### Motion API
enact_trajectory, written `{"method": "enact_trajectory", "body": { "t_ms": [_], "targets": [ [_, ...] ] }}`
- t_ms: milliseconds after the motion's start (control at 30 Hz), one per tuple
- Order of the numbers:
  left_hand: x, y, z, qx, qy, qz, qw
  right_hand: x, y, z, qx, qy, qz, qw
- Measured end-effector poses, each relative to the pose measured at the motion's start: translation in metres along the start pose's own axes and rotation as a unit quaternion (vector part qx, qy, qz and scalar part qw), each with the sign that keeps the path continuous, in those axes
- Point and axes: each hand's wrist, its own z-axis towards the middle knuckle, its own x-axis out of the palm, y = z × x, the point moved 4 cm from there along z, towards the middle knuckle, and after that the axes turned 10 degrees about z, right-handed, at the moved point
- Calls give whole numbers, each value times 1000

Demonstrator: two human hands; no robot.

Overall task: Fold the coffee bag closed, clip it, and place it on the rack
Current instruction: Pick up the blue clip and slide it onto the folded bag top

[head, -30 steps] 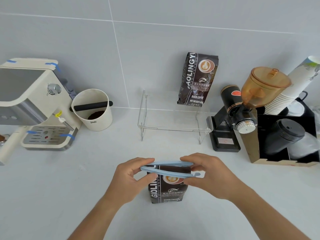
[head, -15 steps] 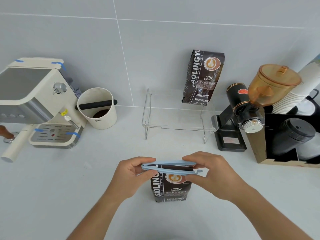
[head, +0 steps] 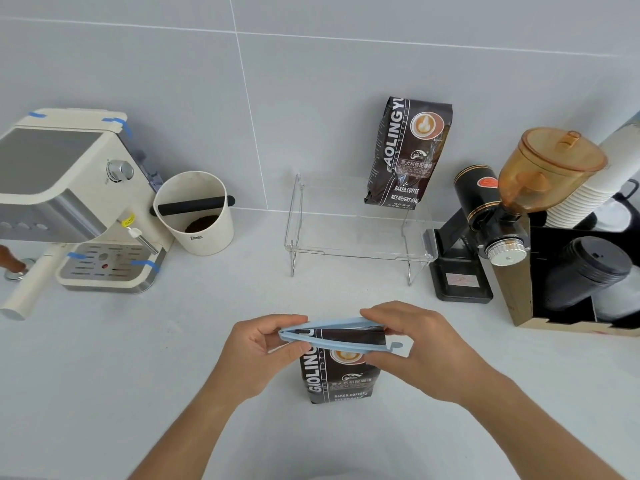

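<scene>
Coffee bag: upright on worktop, near edge, 6 o'clock.
Clip: straddles folded top, right end gaping.
Left hand: grip pinching hinge end.
Right hand: grip pinching the clip's open end.
Rack: 12 o'clock, left half bare.

The clear rack stands behind open desk. Its left part is bare; a second coffee bag fills its right rear corner. Right of the rack the black grinder crowds close; left, the knock box sits well apart.
</scene>
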Motion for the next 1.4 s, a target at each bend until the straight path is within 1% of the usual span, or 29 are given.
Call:
{"method": "enact_trajectory", "body": {
  "t_ms": [233,433,567,733,867,1000,1067,1233,1400],
  "targets": [
    [0,1,1,16,-10,54,998,-3,-2,3,1,6,-7,1000],
    [1,-2,2,34,-10,78,996,-6,-12,1,28,-11,78,997],
    [2,-4,2,49,-8,115,992,-6,-15,1,29,-15,98,995],
    [4,-15,4,101,8,193,976,-7,-17,0,15,-18,113,993],
    [6,-19,4,135,23,233,963,-8,-21,-4,23,-23,138,990],
    [20,-33,2,187,93,309,928,-4,-19,-5,20,-31,148,988],
    [27,-40,4,195,96,339,915,-4,-19,-5,28,-40,156,987],
    [33,-46,9,200,91,343,913,-5,-20,-5,49,-38,181,982],
    [36,-48,11,204,93,338,914,-6,-23,-6,59,-54,209,975]
  ]
}}
